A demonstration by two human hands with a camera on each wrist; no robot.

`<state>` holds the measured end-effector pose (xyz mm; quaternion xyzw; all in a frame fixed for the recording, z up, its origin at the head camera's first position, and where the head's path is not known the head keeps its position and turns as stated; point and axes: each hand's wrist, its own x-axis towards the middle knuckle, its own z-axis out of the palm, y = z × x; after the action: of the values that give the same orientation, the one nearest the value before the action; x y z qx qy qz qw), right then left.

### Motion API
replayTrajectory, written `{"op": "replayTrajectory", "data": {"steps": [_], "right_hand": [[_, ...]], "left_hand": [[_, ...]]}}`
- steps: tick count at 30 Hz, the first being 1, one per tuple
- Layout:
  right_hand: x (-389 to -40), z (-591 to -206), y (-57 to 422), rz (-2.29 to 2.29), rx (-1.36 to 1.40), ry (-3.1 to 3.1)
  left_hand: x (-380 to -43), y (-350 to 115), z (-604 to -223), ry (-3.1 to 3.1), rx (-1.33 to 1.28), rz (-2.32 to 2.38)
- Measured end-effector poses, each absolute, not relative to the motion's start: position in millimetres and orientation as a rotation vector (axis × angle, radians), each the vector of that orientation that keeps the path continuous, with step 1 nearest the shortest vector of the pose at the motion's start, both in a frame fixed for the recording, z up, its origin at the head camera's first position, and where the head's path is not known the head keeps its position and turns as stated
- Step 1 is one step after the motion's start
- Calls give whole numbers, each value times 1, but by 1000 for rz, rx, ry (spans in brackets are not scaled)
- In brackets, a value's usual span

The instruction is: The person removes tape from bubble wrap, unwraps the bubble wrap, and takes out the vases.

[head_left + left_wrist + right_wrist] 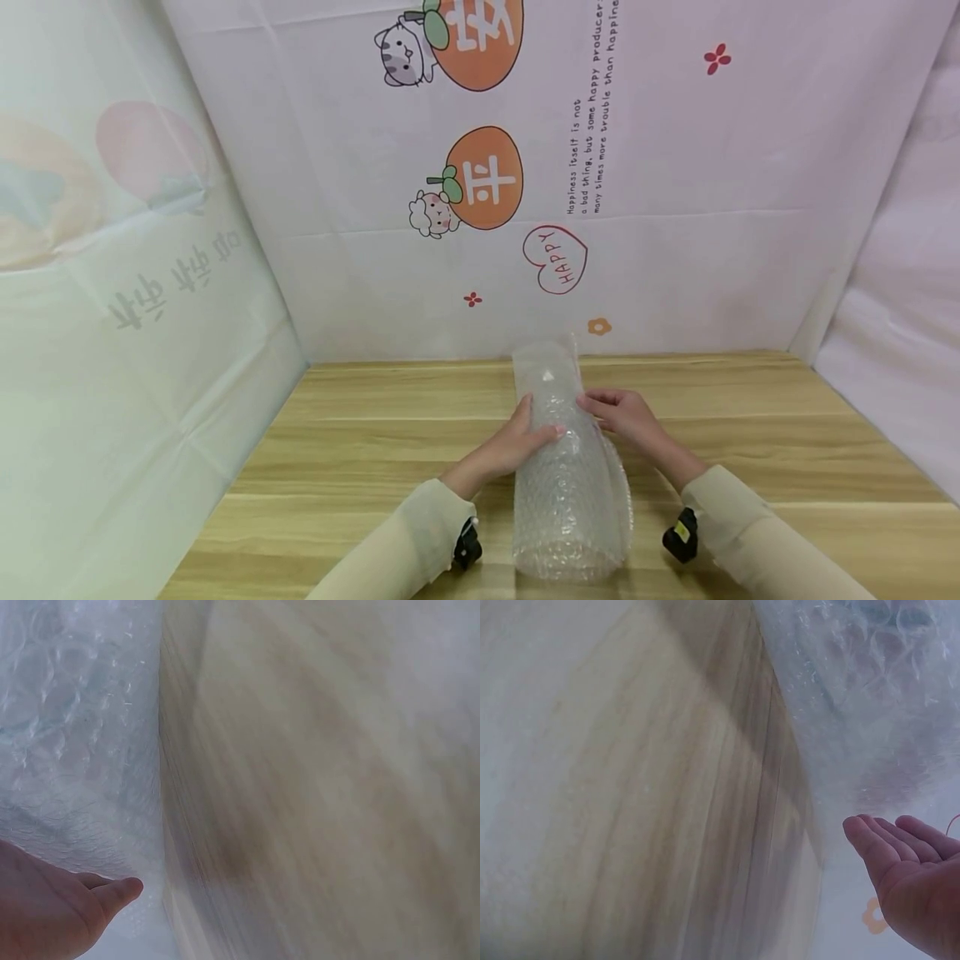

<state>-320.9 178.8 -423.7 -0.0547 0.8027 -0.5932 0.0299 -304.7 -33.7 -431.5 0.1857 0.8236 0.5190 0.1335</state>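
A roll of clear bubble wrap point(562, 492) lies lengthwise on the wooden table, its near end round and its outer layer standing loose along the right side. My left hand point(513, 442) holds the roll from the left, thumb laid across the top and fingers along its side. On the other side, my right hand point(626, 417) pinches the wrap's right edge near the far end, some fingers hidden behind it. In the left wrist view, part of the left hand point(56, 904) shows against the bubbled surface. The right wrist view has the right hand's fingers point(889, 844) at the wrap.
The wood-grain table point(360, 467) runs back to a white cloth backdrop point(675, 275) printed with cartoon fruit and lettering. White cloth also hangs at the left side point(225, 350) and right side point(892, 333). A black wrist camera point(467, 543) sits on the left sleeve, another point(681, 535) on the right.
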Motion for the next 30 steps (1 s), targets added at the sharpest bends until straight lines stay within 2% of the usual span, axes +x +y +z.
{"op": "replayTrajectory", "data": {"steps": [16,30], "right_hand": [[-323,-423,184,-1733,-126,2529],[-327,-425,188,-1678,-280,2584]], "left_hand": [[-303,-32,-431,2405,533,1497],[-304,-31,-432,2409,530,1504]]}}
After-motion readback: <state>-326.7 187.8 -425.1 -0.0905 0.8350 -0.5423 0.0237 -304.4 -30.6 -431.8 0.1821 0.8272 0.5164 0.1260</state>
